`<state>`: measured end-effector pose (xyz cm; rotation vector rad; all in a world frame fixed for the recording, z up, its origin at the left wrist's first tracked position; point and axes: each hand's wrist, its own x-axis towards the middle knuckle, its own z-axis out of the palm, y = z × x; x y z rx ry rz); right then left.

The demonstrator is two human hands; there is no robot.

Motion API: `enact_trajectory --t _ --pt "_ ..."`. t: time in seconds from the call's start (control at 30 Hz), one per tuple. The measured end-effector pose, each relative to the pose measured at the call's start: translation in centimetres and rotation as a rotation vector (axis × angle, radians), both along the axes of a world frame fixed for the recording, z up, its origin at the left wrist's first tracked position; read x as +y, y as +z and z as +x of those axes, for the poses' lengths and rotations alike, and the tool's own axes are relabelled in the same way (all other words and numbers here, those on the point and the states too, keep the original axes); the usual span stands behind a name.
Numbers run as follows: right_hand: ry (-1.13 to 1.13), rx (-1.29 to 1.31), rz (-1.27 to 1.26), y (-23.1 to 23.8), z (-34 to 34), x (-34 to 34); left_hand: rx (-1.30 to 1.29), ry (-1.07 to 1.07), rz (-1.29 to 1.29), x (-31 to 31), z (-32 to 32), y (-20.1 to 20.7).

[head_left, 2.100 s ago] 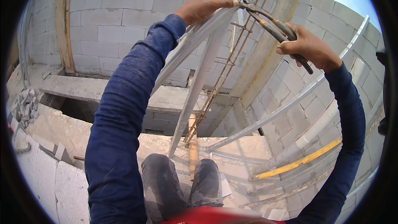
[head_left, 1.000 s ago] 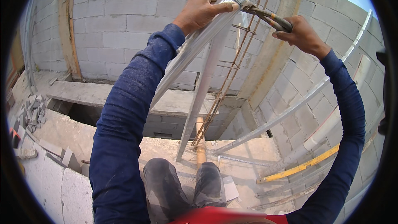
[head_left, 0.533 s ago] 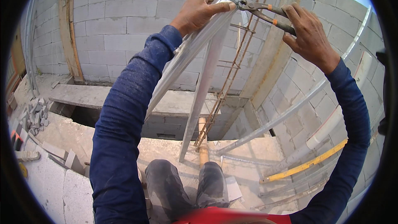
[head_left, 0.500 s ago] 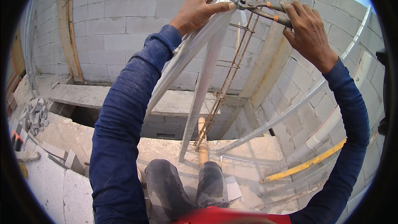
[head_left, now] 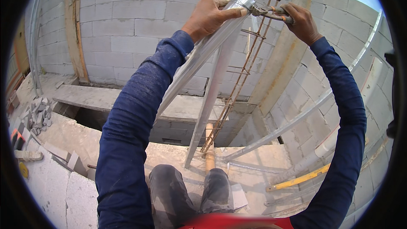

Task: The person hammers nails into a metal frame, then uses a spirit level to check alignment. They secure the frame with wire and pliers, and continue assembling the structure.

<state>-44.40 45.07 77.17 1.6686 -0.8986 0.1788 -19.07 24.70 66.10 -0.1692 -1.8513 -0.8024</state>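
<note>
My left hand (head_left: pixel 208 19) is wrapped around the upper end of a slanting silver metal channel (head_left: pixel 183 78), thumb along its edge. Close to the thumb, thin wire (head_left: pixel 238 3) goes round the channel where it meets an upright metal post (head_left: pixel 210 87). In my right hand (head_left: pixel 302 22) is a pair of end-cutting pliers (head_left: pixel 271 12) with worn, orange-marked handles. The jaws sit at the wire, just right of my left thumb. My fingers close around the handles, which lie close together; exactly what the jaws bite is too small to tell.
Rusty rebar (head_left: pixel 239 76) rises behind the post, before a grey block wall (head_left: pixel 127 21). Below, an opening (head_left: pixel 89 118) gapes in the floor beside a concrete ledge (head_left: pixel 186 106). A yellow spirit level (head_left: pixel 299 180) and a long metal strip (head_left: pixel 292 123) lie right; rubble (head_left: pixel 39 114) is left.
My right hand has come left and turned, swinging the pliers' handles round and nearer each other. The jaws stay at the wire. My left hand keeps its hold; the whole view has shifted slightly.
</note>
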Motion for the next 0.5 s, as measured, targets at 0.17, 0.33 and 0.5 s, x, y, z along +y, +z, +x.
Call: enact_trajectory --t 0.17,0.33,0.5 --pt "-0.180 -0.164 0.079 -1.3 2.9 1.9 0.000 0.034 -0.057 -0.2 0.1 0.1" --pt "-0.444 -0.664 0.440 -3.7 7.9 6.2 0.004 -0.009 -0.040 -0.1 0.0 0.1" --pt "-0.279 -1.633 1.179 -3.6 10.4 7.0 -0.016 0.001 -0.025 0.1 0.0 0.1"
